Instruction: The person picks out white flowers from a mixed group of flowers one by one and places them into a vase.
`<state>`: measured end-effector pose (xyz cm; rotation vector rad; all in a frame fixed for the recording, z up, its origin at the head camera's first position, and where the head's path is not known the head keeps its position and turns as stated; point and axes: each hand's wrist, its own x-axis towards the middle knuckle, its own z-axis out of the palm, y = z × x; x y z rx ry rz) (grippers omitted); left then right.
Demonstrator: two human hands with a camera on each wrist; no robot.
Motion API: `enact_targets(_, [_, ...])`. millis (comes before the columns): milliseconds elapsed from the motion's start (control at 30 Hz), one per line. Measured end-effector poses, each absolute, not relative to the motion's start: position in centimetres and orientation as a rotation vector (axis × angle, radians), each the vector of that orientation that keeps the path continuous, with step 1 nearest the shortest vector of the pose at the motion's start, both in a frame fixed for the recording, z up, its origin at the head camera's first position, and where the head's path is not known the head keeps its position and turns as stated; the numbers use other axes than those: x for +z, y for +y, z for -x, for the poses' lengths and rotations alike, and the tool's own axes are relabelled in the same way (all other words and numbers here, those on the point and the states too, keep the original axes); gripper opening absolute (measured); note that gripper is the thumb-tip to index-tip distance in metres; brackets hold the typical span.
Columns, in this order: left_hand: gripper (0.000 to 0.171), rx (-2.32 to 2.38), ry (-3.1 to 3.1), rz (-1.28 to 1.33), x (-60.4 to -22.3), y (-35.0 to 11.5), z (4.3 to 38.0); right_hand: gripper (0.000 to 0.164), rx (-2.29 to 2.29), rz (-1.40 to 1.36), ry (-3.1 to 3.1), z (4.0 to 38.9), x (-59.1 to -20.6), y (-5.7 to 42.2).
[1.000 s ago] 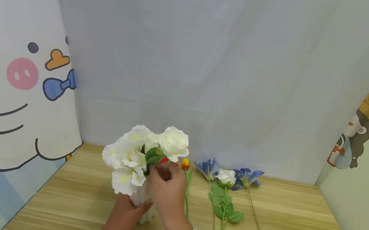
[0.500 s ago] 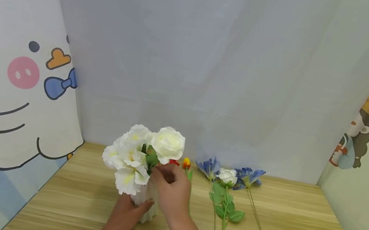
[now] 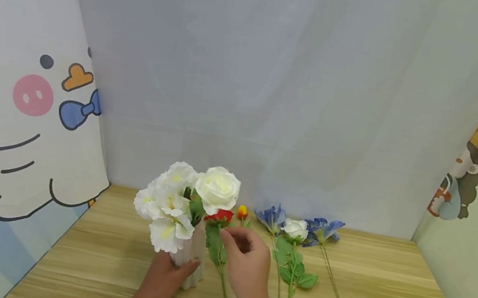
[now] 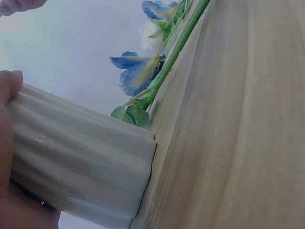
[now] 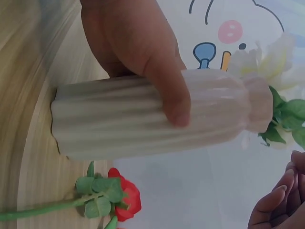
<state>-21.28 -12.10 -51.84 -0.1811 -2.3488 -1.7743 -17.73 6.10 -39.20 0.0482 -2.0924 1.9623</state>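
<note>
Plainly, the vase is pale, ribbed and glossy

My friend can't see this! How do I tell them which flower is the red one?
Find the wooden table, then the white vase held by the left hand. Just right of the vase in the head view, a green-leaved flower lies on the table. That's the red flower, with a bigger, redder bloom than the orange-yellow bud beside it.

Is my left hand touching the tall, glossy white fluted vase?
Touching. The right wrist view shows it plainly: your left hand grips the vase, thumb lying across its fluted side.
</note>
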Motion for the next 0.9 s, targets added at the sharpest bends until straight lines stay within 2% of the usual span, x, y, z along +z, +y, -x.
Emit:
enact_targets(233, [0.065, -1.747, -2.383, 0.149, -51.9, -12.1, 21.3, 0.021, 1.938, 0.095, -2.081, 18.6, -42.2, 9.3])
enact_targets(400, [0.067, -1.771, -2.377, 0.144, -51.8, -12.1, 21.2, 0.015, 1.864, 0.150, -2.029, 18.9, -42.9, 11.5])
enact_targets(633, [0.067, -1.784, -2.404, 0.116, -50.7, -11.7, 20.7, 0.029, 1.709, 0.323, -2.102, 19.1, -44.1, 15.1])
enact_targets(900, [0.067, -1.798, -2.372, 0.137, -51.7, -11.9, 21.1, 0.025, 1.641, 0.439, -2.127, 18.7, -45.9, 16.7])
